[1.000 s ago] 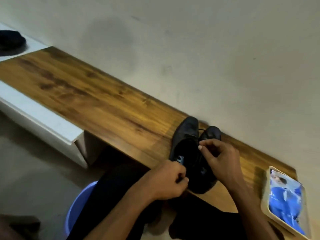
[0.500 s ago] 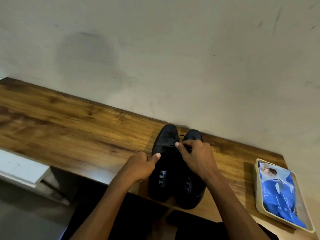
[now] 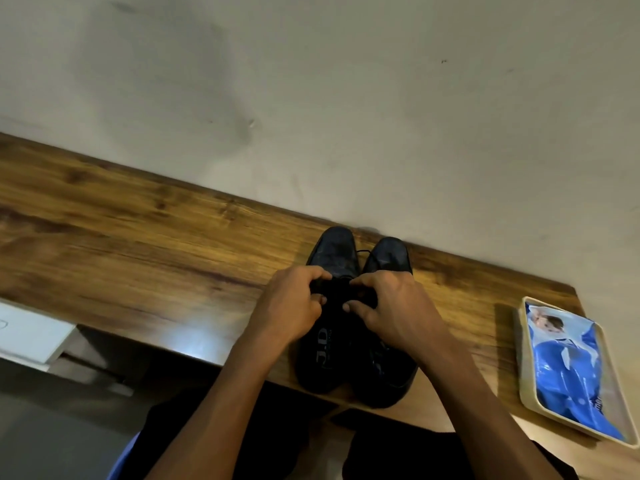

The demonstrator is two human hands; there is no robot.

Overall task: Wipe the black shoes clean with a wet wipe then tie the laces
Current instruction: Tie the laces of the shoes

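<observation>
Two black shoes stand side by side on the wooden table (image 3: pixel 138 244), toes toward the wall: the left shoe (image 3: pixel 334 254) and the right shoe (image 3: pixel 389 256). Both my hands are over the lacing of the left shoe. My left hand (image 3: pixel 291 306) has its fingers curled and pinches the black laces. My right hand (image 3: pixel 391 306) does the same from the other side, thumb and fingers closed on the laces. The laces themselves are mostly hidden under my fingers. A thin lace end (image 3: pixel 363 251) shows between the two toes.
A blue wet-wipe pack (image 3: pixel 568 368) lies in a cream tray (image 3: pixel 519 344) at the table's right end. The wall stands just behind the shoes. A white drawer unit (image 3: pixel 31 334) sits at the lower left. A blue bucket edge (image 3: pixel 121 459) shows below the table.
My left hand moved from the shoe's side up to the laces, meeting my right hand there. The view shifted so the shoes sit more central.
</observation>
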